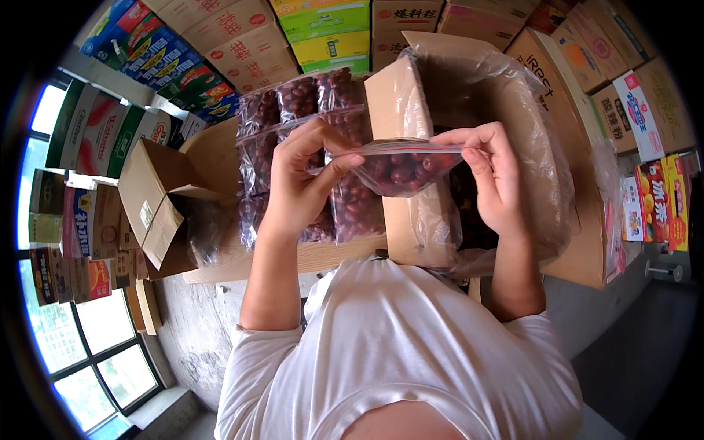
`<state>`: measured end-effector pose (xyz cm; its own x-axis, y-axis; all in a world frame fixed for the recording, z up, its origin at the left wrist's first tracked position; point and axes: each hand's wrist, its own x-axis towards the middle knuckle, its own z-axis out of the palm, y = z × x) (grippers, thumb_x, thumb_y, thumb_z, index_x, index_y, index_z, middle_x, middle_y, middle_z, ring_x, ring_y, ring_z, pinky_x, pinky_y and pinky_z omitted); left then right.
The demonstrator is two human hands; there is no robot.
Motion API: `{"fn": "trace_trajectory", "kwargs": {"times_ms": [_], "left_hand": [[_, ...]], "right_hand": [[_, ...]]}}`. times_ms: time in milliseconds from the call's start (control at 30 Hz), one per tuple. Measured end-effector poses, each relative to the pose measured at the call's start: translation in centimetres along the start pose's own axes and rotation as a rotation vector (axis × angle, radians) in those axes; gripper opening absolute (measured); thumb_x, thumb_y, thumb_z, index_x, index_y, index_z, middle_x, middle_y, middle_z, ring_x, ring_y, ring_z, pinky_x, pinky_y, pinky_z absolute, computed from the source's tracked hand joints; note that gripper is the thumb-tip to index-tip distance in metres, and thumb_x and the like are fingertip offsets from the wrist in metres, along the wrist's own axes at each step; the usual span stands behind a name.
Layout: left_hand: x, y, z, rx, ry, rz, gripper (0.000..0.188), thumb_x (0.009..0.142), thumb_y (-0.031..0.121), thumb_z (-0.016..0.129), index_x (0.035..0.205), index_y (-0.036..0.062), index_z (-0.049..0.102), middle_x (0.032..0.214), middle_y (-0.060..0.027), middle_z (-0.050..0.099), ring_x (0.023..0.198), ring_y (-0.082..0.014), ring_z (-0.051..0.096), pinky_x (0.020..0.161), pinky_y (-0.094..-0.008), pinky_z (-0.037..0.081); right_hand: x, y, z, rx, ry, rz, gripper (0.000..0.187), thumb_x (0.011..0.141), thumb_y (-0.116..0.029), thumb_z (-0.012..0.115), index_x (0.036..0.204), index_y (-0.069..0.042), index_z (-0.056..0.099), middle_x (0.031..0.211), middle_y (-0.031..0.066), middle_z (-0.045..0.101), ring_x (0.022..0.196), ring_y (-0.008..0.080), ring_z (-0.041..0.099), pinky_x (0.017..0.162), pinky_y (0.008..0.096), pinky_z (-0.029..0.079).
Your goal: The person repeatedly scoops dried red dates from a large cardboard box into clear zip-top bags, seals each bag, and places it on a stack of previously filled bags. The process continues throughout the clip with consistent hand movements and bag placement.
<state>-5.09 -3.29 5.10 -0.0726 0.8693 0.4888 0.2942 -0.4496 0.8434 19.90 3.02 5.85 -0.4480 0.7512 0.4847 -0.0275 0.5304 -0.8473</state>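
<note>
A clear zip bag [408, 173] holding dark red dates hangs between my hands, its top edge stretched level. My left hand [312, 165] pinches the bag's left top corner between thumb and fingers. At the opposite corner, my right hand [493, 176] grips it the same way. Whether the zip is fully closed, I cannot tell. Beneath the bag, a flap of a large cardboard carton [418, 231] folds outward. That carton has a clear plastic liner [539, 183], and dark red dates show partly in its shadowed inside. Several filled bags of dates [357, 209] lie in rows beside my left hand.
The filled bags rest on a wooden table [323, 257]. Left of them stands a smaller open carton [158, 198] with clear plastic in it. Stacked boxes [242, 44] line the back and both sides. A window [95, 359] is at the lower left.
</note>
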Motion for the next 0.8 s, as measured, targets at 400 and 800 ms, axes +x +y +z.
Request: {"fn": "trace_trajectory", "kwargs": {"times_ms": [400, 800], "left_hand": [[-14.2, -6.7, -1.5, -0.483, -0.186, -0.497, 0.102, 0.057, 0.028, 0.096, 0.139, 0.0049, 0.04, 0.138, -0.0105, 0.046, 0.12, -0.0218, 0.051, 0.095, -0.0374, 0.048], [-23.6, -10.7, -9.0, -0.657, 0.312, -0.93, 0.063, 0.08, 0.023, 0.079, 0.13, 0.0034, 0.046, 0.109, -0.0061, 0.063, 0.099, -0.0171, 0.062, 0.085, -0.0322, 0.051]], "right_hand": [[-0.7, 0.4, 8.3, -0.109, -0.16, 0.124, 0.006, 0.094, 0.0, 0.056, 0.09, 0.001, 0.052, 0.07, 0.0098, 0.06, 0.062, 0.0177, 0.064, 0.057, 0.0269, 0.047], [-0.8, 2.2, 12.8, 0.017, -0.134, 0.303, 0.023, 0.09, -0.002, 0.062, 0.111, 0.0, 0.053, 0.096, 0.0091, 0.067, 0.092, 0.016, 0.065, 0.084, 0.0288, 0.048]]}}
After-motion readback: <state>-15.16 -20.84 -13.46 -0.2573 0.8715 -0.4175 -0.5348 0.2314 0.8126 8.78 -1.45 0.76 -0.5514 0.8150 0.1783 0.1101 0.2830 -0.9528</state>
